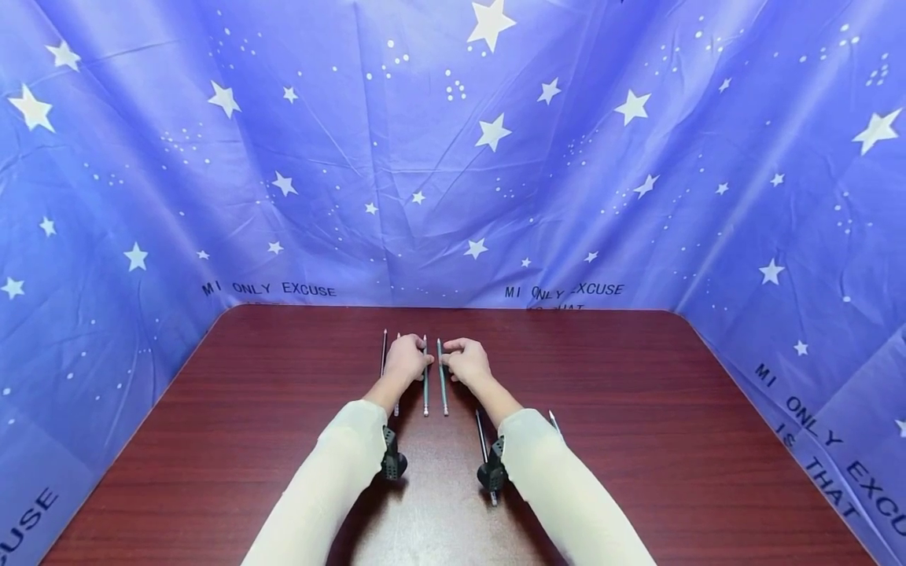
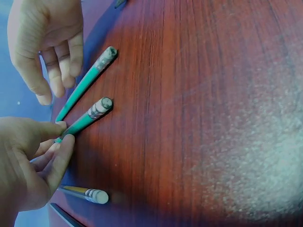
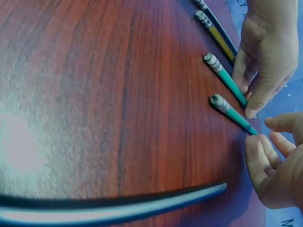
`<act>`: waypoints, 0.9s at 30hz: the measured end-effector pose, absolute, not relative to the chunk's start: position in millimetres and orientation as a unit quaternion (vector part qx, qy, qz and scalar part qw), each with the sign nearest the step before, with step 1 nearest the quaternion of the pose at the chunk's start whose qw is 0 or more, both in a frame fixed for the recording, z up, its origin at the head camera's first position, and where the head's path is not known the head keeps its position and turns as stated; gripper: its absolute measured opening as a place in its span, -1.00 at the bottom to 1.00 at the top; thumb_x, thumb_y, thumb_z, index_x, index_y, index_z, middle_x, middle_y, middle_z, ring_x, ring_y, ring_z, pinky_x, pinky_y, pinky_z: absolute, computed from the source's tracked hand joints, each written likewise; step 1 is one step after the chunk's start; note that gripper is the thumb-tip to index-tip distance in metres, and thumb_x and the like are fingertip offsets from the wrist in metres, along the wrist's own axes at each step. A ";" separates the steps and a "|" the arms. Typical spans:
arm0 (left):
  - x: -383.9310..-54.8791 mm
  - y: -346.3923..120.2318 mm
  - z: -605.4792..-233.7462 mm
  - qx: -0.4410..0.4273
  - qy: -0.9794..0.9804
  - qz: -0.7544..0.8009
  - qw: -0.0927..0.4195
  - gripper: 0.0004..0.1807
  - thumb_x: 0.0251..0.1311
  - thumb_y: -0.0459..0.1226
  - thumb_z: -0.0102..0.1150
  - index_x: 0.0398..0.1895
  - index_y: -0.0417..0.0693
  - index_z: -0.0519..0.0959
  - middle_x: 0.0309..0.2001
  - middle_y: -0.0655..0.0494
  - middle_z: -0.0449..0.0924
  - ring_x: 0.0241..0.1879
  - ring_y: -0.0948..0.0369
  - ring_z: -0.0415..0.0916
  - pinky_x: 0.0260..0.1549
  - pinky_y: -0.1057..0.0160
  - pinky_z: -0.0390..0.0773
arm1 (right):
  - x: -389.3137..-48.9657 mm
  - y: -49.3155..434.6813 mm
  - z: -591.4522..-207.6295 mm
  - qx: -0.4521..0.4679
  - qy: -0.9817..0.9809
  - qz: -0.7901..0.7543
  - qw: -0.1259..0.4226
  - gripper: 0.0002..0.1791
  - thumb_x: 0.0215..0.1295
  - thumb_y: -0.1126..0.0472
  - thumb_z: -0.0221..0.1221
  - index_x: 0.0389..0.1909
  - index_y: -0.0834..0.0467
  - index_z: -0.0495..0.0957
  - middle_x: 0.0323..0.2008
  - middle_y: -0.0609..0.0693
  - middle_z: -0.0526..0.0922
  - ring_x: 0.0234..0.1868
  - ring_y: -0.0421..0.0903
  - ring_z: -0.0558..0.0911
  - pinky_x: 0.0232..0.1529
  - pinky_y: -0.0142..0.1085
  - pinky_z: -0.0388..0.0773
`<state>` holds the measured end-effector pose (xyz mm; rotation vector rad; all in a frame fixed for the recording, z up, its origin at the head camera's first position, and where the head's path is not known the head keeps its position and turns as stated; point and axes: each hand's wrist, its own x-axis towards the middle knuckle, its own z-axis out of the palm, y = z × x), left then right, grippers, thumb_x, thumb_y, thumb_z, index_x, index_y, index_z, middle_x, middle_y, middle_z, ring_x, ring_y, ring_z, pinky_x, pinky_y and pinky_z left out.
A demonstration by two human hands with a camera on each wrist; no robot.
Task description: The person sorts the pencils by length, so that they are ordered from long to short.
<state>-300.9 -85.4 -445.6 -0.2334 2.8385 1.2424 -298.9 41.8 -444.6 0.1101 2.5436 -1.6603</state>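
Near the far side of the table, my left hand (image 1: 408,359) pinches a green pencil (image 2: 87,118) between thumb and fingers; its eraser end points toward me. Just right of it lies a second green pencil (image 1: 443,391), roughly parallel. My right hand (image 1: 469,363) is beside that second pencil, its fingers loosely bent and apart from it in the left wrist view. A yellow pencil (image 2: 78,190) with a white eraser lies left of the pinched one, partly covered by my left hand in the head view. Farther left is a dark pencil (image 1: 384,346).
Another dark pencil (image 1: 482,432) lies under my right wrist, nearer to me. A light-coloured pencil tip (image 1: 555,422) shows beyond my right sleeve. Blue star-printed cloth (image 1: 425,157) encloses the back and sides of the reddish-brown table (image 1: 609,369).
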 end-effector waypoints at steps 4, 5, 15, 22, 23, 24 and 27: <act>-298.0 -85.9 -443.0 -0.072 0.914 0.399 0.017 -0.66 0.13 -0.22 0.25 -0.09 -0.24 0.52 -0.10 -0.17 0.62 -0.72 0.25 0.56 -0.67 0.34 0.58 | -297.1 43.7 -440.8 0.032 0.837 -0.544 0.051 -0.74 0.14 0.31 0.21 -0.12 0.25 0.60 -0.47 0.11 0.66 -0.57 -0.17 0.54 -0.63 -0.37 0.57; -297.3 -85.9 -442.0 -0.069 0.915 0.397 0.017 -0.66 0.14 -0.20 0.24 -0.10 -0.23 0.53 -0.11 -0.17 0.63 -0.73 0.25 0.56 -0.67 0.34 0.58 | -296.8 44.5 -439.8 0.030 0.837 -0.544 0.052 -0.74 0.14 0.31 0.21 -0.12 0.24 0.60 -0.46 0.12 0.66 -0.57 -0.18 0.54 -0.63 -0.38 0.57; -295.6 -84.0 -435.8 -0.032 0.934 0.356 -0.006 -0.66 0.15 -0.10 0.22 -0.13 -0.15 0.57 -0.44 0.07 0.69 -0.77 0.32 0.48 -0.38 0.28 0.55 | -297.6 53.6 -433.4 0.009 0.836 -0.546 0.061 -0.74 0.16 0.32 0.21 -0.11 0.25 0.58 -0.49 0.09 0.63 -0.62 -0.18 0.50 -0.65 -0.41 0.50; -289.0 -86.4 -430.0 -0.012 0.928 0.371 -0.027 -0.66 0.11 -0.12 0.25 -0.16 -0.18 0.59 -0.39 0.05 0.65 -0.62 0.29 0.50 -0.39 0.30 0.52 | -293.2 58.3 -428.1 0.004 0.845 -0.531 0.071 -0.73 0.17 0.29 0.22 -0.09 0.24 0.59 -0.39 0.18 0.66 -0.60 -0.15 0.51 -0.62 -0.38 0.54; -288.2 -87.1 -429.8 -0.009 0.926 0.377 -0.031 -0.66 0.11 -0.13 0.25 -0.16 -0.18 0.59 -0.39 0.05 0.65 -0.62 0.29 0.49 -0.42 0.32 0.51 | -292.3 59.2 -427.1 0.004 0.845 -0.529 0.072 -0.73 0.17 0.28 0.22 -0.09 0.24 0.59 -0.39 0.16 0.66 -0.59 -0.15 0.52 -0.60 -0.36 0.56; -287.8 -87.8 -430.1 -0.006 0.923 0.383 -0.033 -0.66 0.10 -0.13 0.26 -0.16 -0.19 0.59 -0.39 0.05 0.64 -0.63 0.30 0.49 -0.46 0.35 0.50 | -291.5 60.2 -426.2 0.002 0.846 -0.528 0.072 -0.72 0.17 0.28 0.22 -0.08 0.24 0.58 -0.40 0.14 0.66 -0.58 -0.13 0.53 -0.60 -0.35 0.57; -286.3 -89.6 -430.4 0.002 0.911 0.411 -0.033 -0.65 0.11 -0.15 0.26 -0.14 -0.22 0.57 -0.38 0.02 0.62 -0.69 0.31 0.47 -0.57 0.40 0.48 | -288.5 62.9 -423.6 -0.002 0.848 -0.525 0.071 -0.70 0.15 0.28 0.22 -0.07 0.25 0.58 -0.41 0.11 0.66 -0.53 -0.07 0.57 -0.57 -0.29 0.60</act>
